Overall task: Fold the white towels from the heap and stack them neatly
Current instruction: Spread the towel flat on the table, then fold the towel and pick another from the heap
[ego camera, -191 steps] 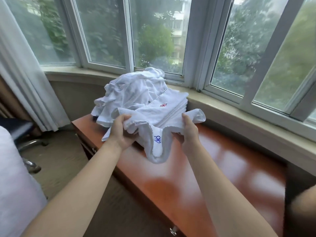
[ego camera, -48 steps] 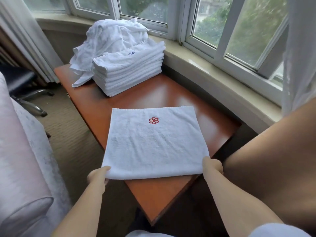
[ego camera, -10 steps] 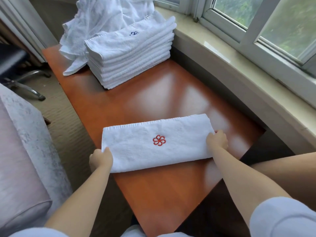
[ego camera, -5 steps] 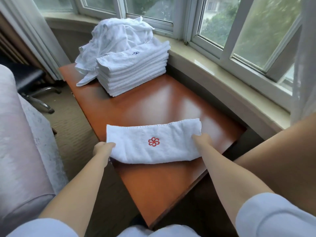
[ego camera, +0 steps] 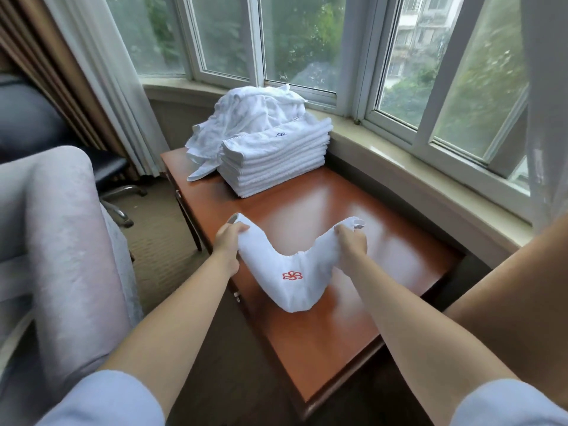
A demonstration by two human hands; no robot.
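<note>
Bay window (ego camera: 295, 41) behind; sill running along the right. Upholstered armchair (ego camera: 61, 241) at left, office chair base beyond it by the curtain (ego camera: 101, 87).

Wooden surface (ego camera: 338, 318), reddish, glossy, extends from near edge toward the window.

Heap of unfolded white towels (ego camera: 255, 115) at the far end of the surface, against the sill. Stack of folded towels (ego camera: 273, 158) just in front of and touching the heap, edges roughly aligned, blue emblem on the top one.

Folded towel strip (ego camera: 292, 272) with red flower emblem (ego camera: 292, 275) held above the near half of the surface, well apart from the stack. Long axis runs left–right; middle sags into a U, lowest part appears to touch or nearly touch the surface, cannot tell which.

Left hand (ego camera: 227, 241) grips the left end, fingers (ego camera: 241, 229) curled over the cloth. Right hand (ego camera: 350, 241) grips the right end, fingers (ego camera: 341, 230) clenched on the edge. Both ends raised to about equal height, hands apart with slack between.

Judgement: mid-fold, ends about to be brought together to halve the strip across its long axis. Stack lies ahead and slightly left of both hands; left hand marginally nearer. Placement to follow once ends meet and edges line up. Risk: uneven ends give a crooked fold.
</note>
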